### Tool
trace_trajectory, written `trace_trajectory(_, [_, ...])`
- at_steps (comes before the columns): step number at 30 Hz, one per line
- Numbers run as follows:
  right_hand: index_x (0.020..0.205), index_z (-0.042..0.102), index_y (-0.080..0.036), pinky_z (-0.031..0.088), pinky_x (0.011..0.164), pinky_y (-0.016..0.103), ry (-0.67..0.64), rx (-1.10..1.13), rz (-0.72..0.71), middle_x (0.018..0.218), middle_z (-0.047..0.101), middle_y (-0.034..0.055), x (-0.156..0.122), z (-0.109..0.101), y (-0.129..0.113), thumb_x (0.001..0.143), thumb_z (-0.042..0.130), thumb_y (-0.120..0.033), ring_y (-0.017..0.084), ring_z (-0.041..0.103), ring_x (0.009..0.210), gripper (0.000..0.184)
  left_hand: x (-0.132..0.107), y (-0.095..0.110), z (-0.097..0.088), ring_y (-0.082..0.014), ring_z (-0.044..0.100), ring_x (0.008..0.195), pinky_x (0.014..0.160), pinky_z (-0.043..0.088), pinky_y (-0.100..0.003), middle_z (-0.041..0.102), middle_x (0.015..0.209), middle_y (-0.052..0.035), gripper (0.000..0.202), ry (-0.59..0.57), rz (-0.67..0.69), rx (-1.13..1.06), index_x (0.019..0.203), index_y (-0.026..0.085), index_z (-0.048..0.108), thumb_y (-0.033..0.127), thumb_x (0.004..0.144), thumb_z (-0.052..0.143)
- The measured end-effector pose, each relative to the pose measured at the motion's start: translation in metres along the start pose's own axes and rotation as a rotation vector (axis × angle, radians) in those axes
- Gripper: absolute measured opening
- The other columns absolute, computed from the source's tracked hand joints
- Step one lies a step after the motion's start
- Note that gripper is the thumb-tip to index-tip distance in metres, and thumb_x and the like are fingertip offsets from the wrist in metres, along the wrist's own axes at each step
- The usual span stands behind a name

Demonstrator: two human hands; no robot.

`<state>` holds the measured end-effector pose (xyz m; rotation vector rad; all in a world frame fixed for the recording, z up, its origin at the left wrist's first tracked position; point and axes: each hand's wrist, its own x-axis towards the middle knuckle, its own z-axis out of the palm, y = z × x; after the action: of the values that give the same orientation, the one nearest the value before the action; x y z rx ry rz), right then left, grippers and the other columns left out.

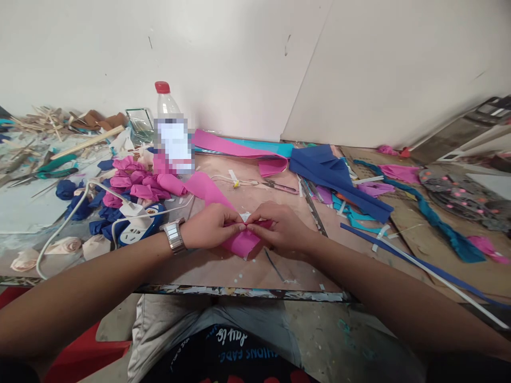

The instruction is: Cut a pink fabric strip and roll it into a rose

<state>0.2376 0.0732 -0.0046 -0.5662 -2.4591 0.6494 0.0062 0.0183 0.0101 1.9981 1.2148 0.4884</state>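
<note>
My left hand (211, 226), with a metal watch at the wrist, and my right hand (279, 229) meet over the middle of the table. Both pinch a pink strip (243, 243) of sheet material, folding or rolling its near end between the fingertips. The strip runs back from my hands toward the bottle. A small white piece shows between my fingertips; I cannot make out what it is.
A plastic bottle (170, 130) with a red cap stands behind. Pink rolled flowers (138, 183) and blue ones (80, 205) lie at left beside a power strip (138, 229). Scissors (279, 186), blue sheets (335, 175) and scraps lie at right.
</note>
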Motion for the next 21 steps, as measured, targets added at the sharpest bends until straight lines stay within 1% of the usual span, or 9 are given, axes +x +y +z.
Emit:
trace_trajectory(3, [0.095,0.078,-0.022,0.051,0.078,0.033,0.016,-0.012,-0.011,0.086,0.080,0.0034,0.0001,-0.0002,-0.0020,0.094,0.071,-0.028,0.018,0.070,0.080,0.009,0.0001,-0.0008,0.0014,-0.0102,0.040,0.057,0.053,0.026,-0.025,0.051,0.060,0.0029,0.042,-0.011,-0.006,-0.031,0.074,0.015,0.065,0.045,0.100,0.052])
trace_trajectory(7, [0.092,0.078,-0.022,0.052,0.078,0.034,0.058,-0.052,-0.021,0.084,0.080,0.0032,0.0004,-0.0002,-0.0027,0.094,0.070,-0.026,0.019,0.071,0.079,0.009,0.0004,-0.0033,0.0028,-0.0099,0.038,0.055,0.052,0.024,-0.025,0.046,0.058,0.0036,0.044,-0.044,-0.006,-0.038,0.068,0.016,0.056,0.046,0.100,0.051])
trace_trajectory(10, [0.094,0.077,-0.023,0.052,0.078,0.034,0.068,-0.087,-0.050,0.085,0.080,0.0034,0.0002,0.0001,-0.0017,0.095,0.069,-0.026,0.019,0.071,0.079,0.009,0.0010,-0.0050,0.0037,-0.0102,0.040,0.057,0.053,0.026,-0.025,0.047,0.060,0.0034,0.041,-0.062,0.006,-0.057,0.068,0.017,0.051,0.043,0.100,0.050])
trace_trajectory(12, [0.096,0.077,-0.023,0.053,0.079,0.035,0.072,-0.097,-0.082,0.086,0.081,0.0037,-0.0001,0.0001,-0.0008,0.096,0.069,-0.025,0.020,0.072,0.081,0.009,0.0016,-0.0057,0.0041,-0.0103,0.041,0.059,0.054,0.028,-0.025,0.048,0.062,0.0034,0.039,-0.074,0.002,-0.094,0.070,0.017,0.052,0.043,0.100,0.049])
trace_trajectory(15, [0.100,0.076,-0.023,0.053,0.083,0.037,0.067,-0.094,-0.136,0.089,0.081,0.0036,-0.0005,-0.0002,-0.0002,0.097,0.068,-0.025,0.021,0.072,0.084,0.009,0.0023,-0.0059,0.0038,-0.0105,0.041,0.059,0.055,0.030,-0.025,0.049,0.064,0.0034,0.036,-0.091,-0.012,-0.153,0.075,0.016,0.058,0.041,0.099,0.047])
trace_trajectory(21, [0.102,0.076,-0.024,0.054,0.084,0.039,0.055,-0.080,-0.177,0.091,0.081,0.0040,-0.0002,-0.0010,-0.0016,0.098,0.067,-0.023,0.020,0.073,0.082,0.010,0.0025,-0.0035,0.0018,-0.0112,0.042,0.061,0.056,0.033,-0.025,0.049,0.066,0.0031,0.023,-0.085,-0.031,-0.207,0.077,0.015,0.061,0.027,0.090,0.047])
